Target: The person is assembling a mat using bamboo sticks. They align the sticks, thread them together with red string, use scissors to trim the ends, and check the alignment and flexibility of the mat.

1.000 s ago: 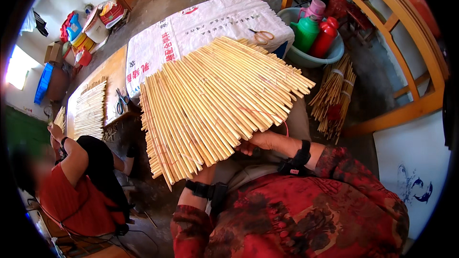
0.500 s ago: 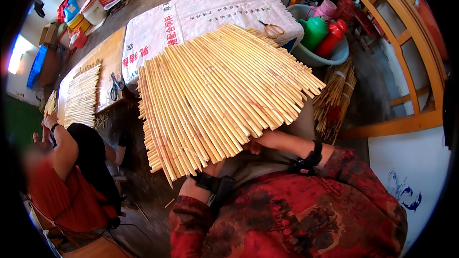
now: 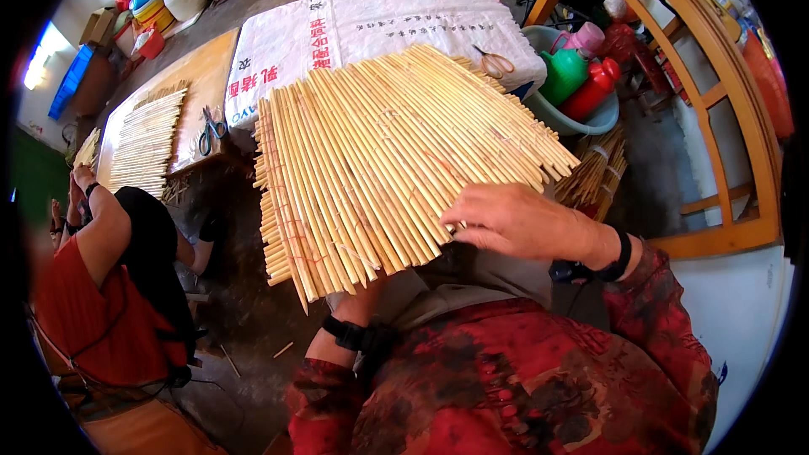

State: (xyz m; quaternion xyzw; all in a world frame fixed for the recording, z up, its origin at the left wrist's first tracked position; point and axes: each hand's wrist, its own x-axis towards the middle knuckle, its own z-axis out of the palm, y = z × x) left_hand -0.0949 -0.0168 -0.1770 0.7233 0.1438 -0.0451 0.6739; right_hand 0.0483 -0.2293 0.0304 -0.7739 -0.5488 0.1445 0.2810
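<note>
A mat of straight yellow reed stalks, tied side by side with thin reddish thread, lies slanted in front of me. Its far end rests on the table and its near end is over my lap. My right hand is on top at the near right edge, fingers bent and closed on the stalk ends. From below, my left hand reaches under the near edge; the mat hides its fingers. Scissors with orange-brown handles lie beyond the mat's far right corner.
A white printed sack cloth covers the table. Right of it stands a blue-grey tub with green and red flasks, above bundled reeds. To the left, a person in red sits by another reed mat and dark-handled scissors.
My right hand has come out from under the near edge and now sits on top at the right. The left stays beneath. The view has shifted slightly.
</note>
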